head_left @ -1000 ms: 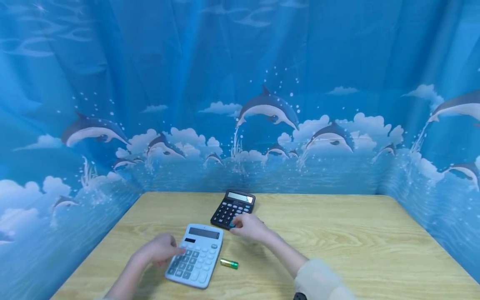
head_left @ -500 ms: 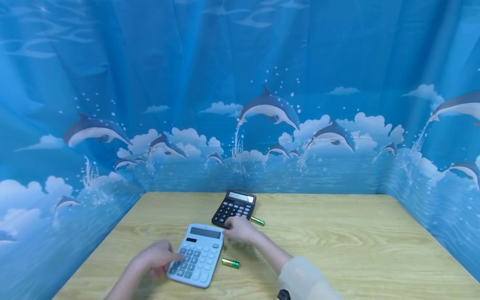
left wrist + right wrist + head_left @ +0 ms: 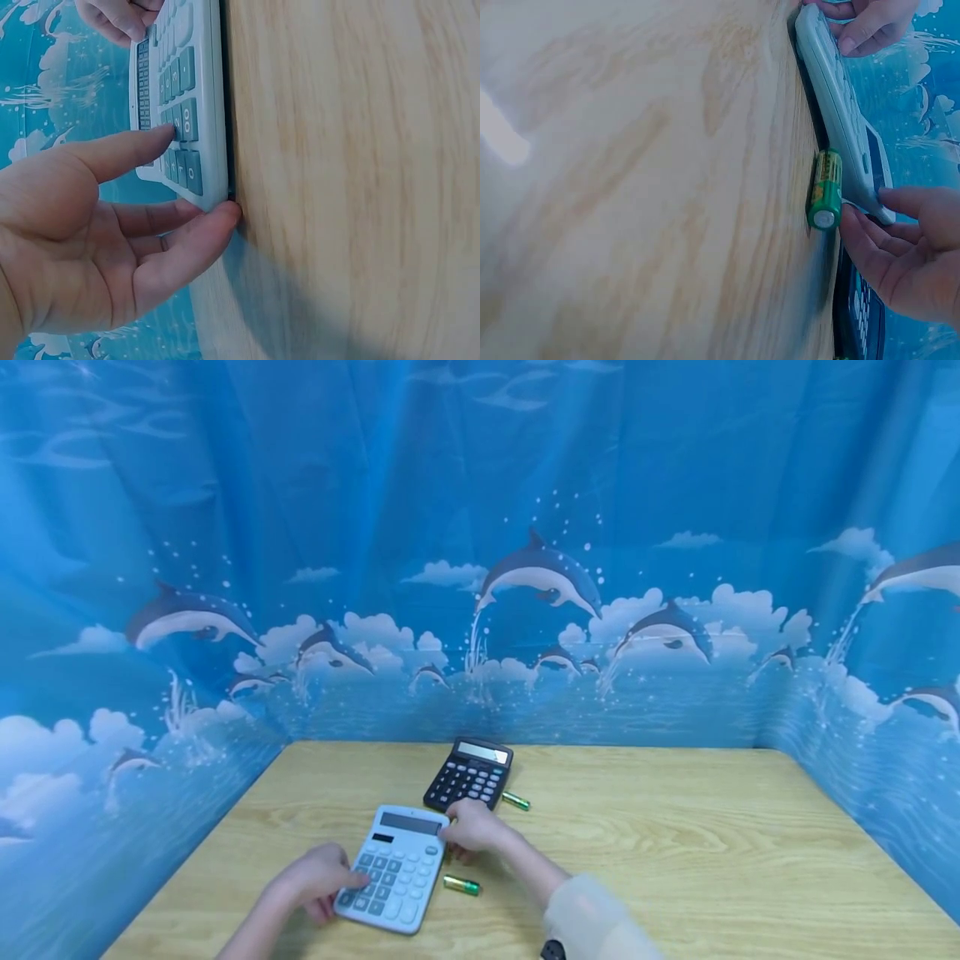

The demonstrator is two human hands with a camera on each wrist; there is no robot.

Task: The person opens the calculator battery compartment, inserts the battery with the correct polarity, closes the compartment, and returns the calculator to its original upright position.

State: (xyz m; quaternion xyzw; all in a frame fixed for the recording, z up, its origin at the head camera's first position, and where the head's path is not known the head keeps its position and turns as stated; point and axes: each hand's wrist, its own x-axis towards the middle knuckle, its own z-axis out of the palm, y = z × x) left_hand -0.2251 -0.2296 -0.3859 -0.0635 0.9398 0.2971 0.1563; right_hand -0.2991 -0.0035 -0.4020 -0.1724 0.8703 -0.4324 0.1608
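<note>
A pale blue-white calculator (image 3: pixel 405 893) lies face up near the front left of the table, its keypad towards the person. My left hand (image 3: pixel 315 877) grips its left side, thumb on the grey keys and fingers at the lower edge, as the left wrist view shows. At the top right corner, my right hand (image 3: pixel 472 827) pinches the same calculator, with the thumb (image 3: pixel 904 201) on the display side and the fingers beneath. Just behind that hand sits a black calculator (image 3: pixel 468 774). A green and gold battery (image 3: pixel 461 885) lies right of the pale calculator.
Another green battery (image 3: pixel 516 801) lies against the right side of the black calculator. The wood-grain table (image 3: pixel 675 843) stretches right. Blue curtains (image 3: pixel 420 527) printed with dolphins surround its back and sides.
My right hand has moved from the black calculator's lower right to the pale calculator's top right corner, exposing the far battery. The left hand has slid slightly down its side.
</note>
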